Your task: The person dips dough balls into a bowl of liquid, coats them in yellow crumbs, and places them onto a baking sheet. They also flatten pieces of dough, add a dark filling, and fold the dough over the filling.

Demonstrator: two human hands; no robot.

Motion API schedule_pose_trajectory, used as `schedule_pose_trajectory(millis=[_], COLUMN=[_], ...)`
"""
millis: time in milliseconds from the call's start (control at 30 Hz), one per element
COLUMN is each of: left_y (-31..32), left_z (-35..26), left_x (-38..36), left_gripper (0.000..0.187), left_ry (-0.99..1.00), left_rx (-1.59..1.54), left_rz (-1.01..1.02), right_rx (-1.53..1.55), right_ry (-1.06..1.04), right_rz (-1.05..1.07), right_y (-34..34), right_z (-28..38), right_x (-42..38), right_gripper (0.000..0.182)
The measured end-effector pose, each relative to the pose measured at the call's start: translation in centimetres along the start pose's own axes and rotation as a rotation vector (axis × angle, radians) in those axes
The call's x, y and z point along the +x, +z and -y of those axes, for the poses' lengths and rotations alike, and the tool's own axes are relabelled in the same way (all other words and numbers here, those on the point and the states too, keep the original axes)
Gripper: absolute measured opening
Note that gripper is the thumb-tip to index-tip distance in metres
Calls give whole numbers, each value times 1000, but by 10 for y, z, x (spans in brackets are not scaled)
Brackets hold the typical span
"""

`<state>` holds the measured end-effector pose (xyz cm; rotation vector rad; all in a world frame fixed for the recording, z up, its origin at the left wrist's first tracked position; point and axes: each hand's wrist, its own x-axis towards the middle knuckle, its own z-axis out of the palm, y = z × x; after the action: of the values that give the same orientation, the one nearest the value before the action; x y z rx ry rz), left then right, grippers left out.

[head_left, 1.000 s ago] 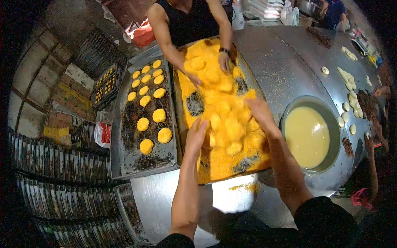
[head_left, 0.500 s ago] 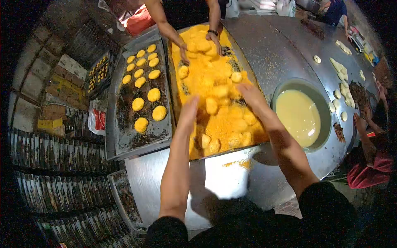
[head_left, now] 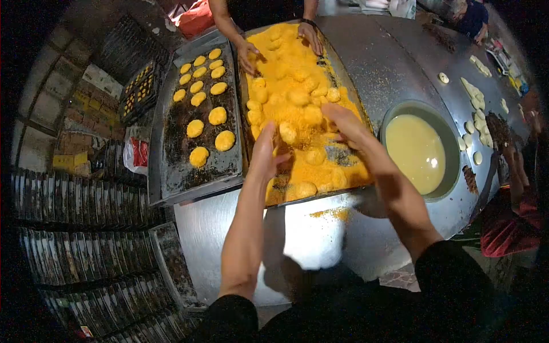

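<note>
My left hand (head_left: pixel 267 153) is at the left side of a crumb-filled tray (head_left: pixel 338 64), thumb apart from the fingers. Opposite it, my right hand (head_left: pixel 344 122) is open, its fingers stretched inward over the crumbs. Neither hand holds anything. A round, crumb-coated dough piece (head_left: pixel 287 132) lies or moves between them, near my left fingertips. Several more coated pieces are heaped on the orange-yellow crumbs (head_left: pixel 280 68) beyond, some blurred. At the far end, another person's two hands (head_left: pixel 247 56) hover over the same tray.
To the left, a dark baking tray (head_left: pixel 171 151) bears several coated rounds. A grey basin (head_left: pixel 390 114) of pale yellow liquid stands to the right. Uncoated dough pieces (head_left: pixel 476 97) lie farther right, near other people. Racks of stacked trays (head_left: pixel 86 206) fill the lower left.
The dough pieces have tumbled and shifted toward the far half of the tray, baring a dark patch near my right hand. The other person's hands have drawn apart, away from the pieces.
</note>
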<state>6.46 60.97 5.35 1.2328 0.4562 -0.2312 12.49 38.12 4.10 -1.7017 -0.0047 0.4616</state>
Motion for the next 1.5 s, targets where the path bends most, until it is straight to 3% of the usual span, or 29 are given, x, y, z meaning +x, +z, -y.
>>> schedule_pose_trajectory(millis=[33,100,167,200,233,267,300,333,367,433,500,600,700,767,833,867,933,967,1033,1067,1133,1167,1233,1267,1333,1400,1433,1500], left_y=[-6,-19,-34,-26,-3,15,15,12,8,6,-13,-22,-27,-24,-14,-8,10,11,6,1,-10,-23,-23,-7,22,30,24,15], left_z=[4,19,68,78,63,45,41,34,27,-2,19,53,77,69,61,58,43,43,44,42,35,49,54,53,52,50,48,47], left_x=[-7,-33,-23,-20,-30,-41,-37,-31,-24,-35,-25,-18,26,52,73,80,78,78,67,56,36,37,38,36,39,46,45,45], left_gripper=[54,56,50,45,45,45,45,44,44,46,49,48,51,54,53,53,52,51,51,52,56,57,59,56,54,61,61,56], left_ry=[-2,-338,-485,-429,-419,-412,-407,-228,-49,-12,54,92,241,261,277,277,242,143,16,-25,-66,-14,45,32,26,47,58,39], left_rx=[2,424,241,195,134,75,79,-35,-148,1,117,229,-24,-289,-341,-394,-311,-360,-405,-226,103,130,153,8,-155,-266,-274,-278], left_rz=[0,-11,137,214,164,112,116,146,175,34,-122,-343,-381,-200,-142,-87,-144,-46,37,40,-20,-70,-117,-115,-130,-77,-91,141], right_rx=[-342,-746,-1138,-933,-720,-719,-213,293,110,-1,-344,-121,0,-328,-320,-322,117,116,210,215,-255,-548,-475,-401,-539,151,275,237], right_ry=[27,405,-411,-283,-160,-161,18,185,135,1,-154,-224,-169,-165,-72,-70,97,109,186,209,-20,-54,-77,-98,-25,150,209,161], right_rz=[134,332,21,165,303,298,271,235,143,102,-161,-309,-440,-480,-237,-241,-177,-182,138,138,225,-87,-136,-177,-179,-152,-34,38], right_y=[-8,-2,23,29,38,47,54,54,44,19,-16,-39,-29,-14,2,10,20,15,8,0,-22,-23,-4,5,23,43,37,27], right_z=[5,6,-96,-99,-95,-80,-55,-34,-25,16,-6,-39,-50,-57,-47,-42,-37,-39,-56,-61,-21,-38,-36,-31,-35,-12,-12,-11], right_x=[-4,-43,-73,-61,-50,-50,-56,-57,-50,-44,13,98,145,173,162,148,125,119,106,93,49,40,7,-2,9,4,9,10], right_gripper=[55,44,57,57,56,56,57,59,50,48,49,51,58,67,64,64,63,63,72,72,71,66,67,67,74,76,73,70])
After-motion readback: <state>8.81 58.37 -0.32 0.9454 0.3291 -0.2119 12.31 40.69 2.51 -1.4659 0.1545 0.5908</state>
